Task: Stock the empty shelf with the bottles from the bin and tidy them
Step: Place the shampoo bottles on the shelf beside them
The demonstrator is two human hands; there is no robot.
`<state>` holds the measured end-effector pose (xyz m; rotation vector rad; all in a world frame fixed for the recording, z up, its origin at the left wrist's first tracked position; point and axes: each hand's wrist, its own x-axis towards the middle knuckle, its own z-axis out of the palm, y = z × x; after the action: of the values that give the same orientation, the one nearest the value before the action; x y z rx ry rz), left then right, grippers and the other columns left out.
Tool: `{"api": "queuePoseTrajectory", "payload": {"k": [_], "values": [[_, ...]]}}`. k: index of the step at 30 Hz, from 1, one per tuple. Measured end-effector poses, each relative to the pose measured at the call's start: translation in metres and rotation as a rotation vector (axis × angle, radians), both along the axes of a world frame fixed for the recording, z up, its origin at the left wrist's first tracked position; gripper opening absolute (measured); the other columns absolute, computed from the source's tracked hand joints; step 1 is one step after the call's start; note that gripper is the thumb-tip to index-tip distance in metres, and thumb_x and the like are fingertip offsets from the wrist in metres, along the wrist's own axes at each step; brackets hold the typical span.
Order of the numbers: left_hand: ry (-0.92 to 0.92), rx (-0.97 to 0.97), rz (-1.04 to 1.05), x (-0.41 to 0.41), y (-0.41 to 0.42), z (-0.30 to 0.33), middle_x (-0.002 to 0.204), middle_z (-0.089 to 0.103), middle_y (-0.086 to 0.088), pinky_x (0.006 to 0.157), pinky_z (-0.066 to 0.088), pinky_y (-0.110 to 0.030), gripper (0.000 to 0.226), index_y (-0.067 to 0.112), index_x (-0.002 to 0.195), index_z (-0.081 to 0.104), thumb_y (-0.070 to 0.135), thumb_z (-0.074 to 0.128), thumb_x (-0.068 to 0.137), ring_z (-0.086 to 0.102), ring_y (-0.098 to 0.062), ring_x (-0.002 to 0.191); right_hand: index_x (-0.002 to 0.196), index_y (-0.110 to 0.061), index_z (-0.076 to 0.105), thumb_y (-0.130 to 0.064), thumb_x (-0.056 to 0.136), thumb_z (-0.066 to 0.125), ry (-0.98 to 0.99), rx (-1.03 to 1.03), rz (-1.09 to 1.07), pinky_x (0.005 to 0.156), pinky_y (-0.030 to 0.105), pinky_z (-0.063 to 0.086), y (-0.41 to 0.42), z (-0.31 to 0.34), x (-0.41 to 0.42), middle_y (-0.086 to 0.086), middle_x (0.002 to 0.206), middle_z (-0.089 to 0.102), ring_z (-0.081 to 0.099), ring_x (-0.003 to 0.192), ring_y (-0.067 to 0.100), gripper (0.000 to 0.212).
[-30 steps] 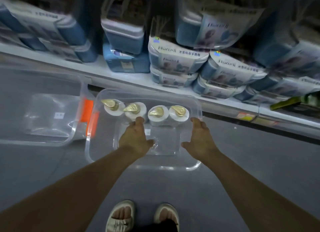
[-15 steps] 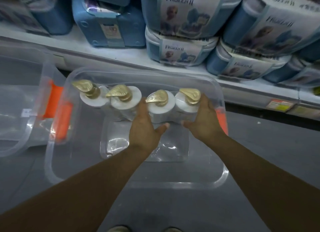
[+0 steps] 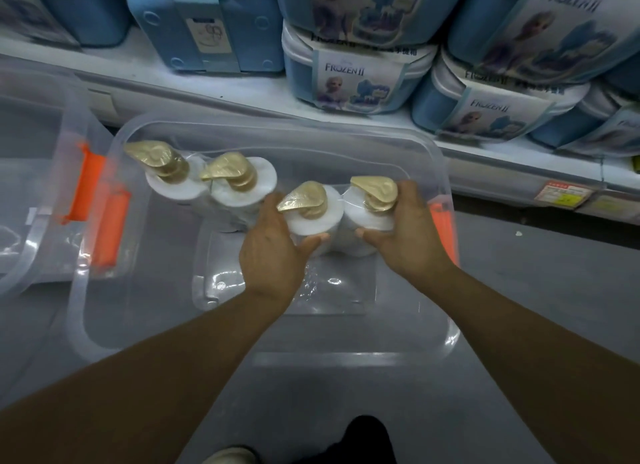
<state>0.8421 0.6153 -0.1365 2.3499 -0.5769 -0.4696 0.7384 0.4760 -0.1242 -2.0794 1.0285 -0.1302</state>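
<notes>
Shop aisle, grey floor [image 3: 540, 290]; white shelf [image 3: 242, 93] at 12 o'clock stacked with blue boxes [image 3: 349, 79]. Clear bin [image 3: 263, 353] on floor below. Four white pump bottles: two ungripped bottles [image 3: 211, 186] upright at 10 o'clock by far wall. Left hand [image 3: 273, 245] wraps third bottle [image 3: 313, 214], thumb across front; right hand [image 3: 405, 231] wraps fourth bottle [image 3: 372, 209]. Likely gripped at shoulders for straight lift. Bin rim open overhead; near half bare. Second bin [image 3: 45, 200] at 9 o'clock.

The person's arms are showing bare, with no sleeves, rings or watch. Both hands, the left [image 3: 273, 252] and the right [image 3: 408, 235], are wearing nothing. At six o'clock, a pale shoe [image 3: 230, 456] is peeking in beside dark clothing [image 3: 360, 441].
</notes>
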Motion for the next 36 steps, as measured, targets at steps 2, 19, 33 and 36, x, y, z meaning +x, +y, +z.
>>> {"api": "queuePoseTrajectory", "payload": {"k": [2, 19, 33, 36], "values": [[0.055, -0.029, -0.013, -0.004, 0.011, 0.003, 0.115, 0.064, -0.009, 0.083, 0.048, -0.039, 0.077, 0.009, 0.129, 0.043, 0.031, 0.084, 0.067, 0.059, -0.032, 0.106, 0.118, -0.005, 0.045, -0.012, 0.069, 0.082, 0.033, 0.030, 0.035, 0.083, 0.018, 0.036, 0.005, 0.002, -0.007, 0.000, 0.112, 0.051, 0.051, 0.107, 0.017, 0.061], [0.545, -0.202, 0.099, 0.015, 0.003, -0.009, 0.118, 0.060, 0.002, 0.095, 0.050, -0.044, 0.064, 0.013, 0.131, 0.041, 0.037, 0.072, 0.080, 0.059, -0.017, 0.108, 0.132, -0.012, 0.035, -0.029, 0.088, 0.067, 0.007, 0.341, -0.156, 0.082, 0.031, 0.049, 0.004, -0.003, 0.010, -0.002, 0.114, 0.051, 0.056, 0.103, 0.017, 0.057], [0.491, -0.208, 0.044, 0.017, 0.005, 0.146, 0.111, 0.062, 0.003, 0.088, 0.054, -0.044, 0.066, 0.019, 0.120, 0.043, 0.058, 0.068, 0.073, 0.063, -0.017, 0.100, 0.127, -0.020, 0.039, -0.039, 0.088, 0.063, -0.042, 0.407, -0.195, 0.079, 0.031, 0.052, 0.007, 0.145, -0.002, -0.005, 0.105, 0.057, 0.060, 0.097, 0.014, 0.049], [0.470, -0.220, 0.038, 0.019, 0.003, 0.200, 0.106, 0.064, 0.006, 0.088, 0.053, -0.047, 0.082, 0.023, 0.114, 0.046, 0.076, 0.067, 0.055, 0.064, -0.018, 0.099, 0.120, -0.022, 0.040, -0.041, 0.089, 0.061, -0.064, 0.400, -0.197, 0.076, 0.029, 0.052, 0.006, 0.201, -0.005, -0.001, 0.110, 0.059, 0.061, 0.097, 0.014, 0.042]]}}
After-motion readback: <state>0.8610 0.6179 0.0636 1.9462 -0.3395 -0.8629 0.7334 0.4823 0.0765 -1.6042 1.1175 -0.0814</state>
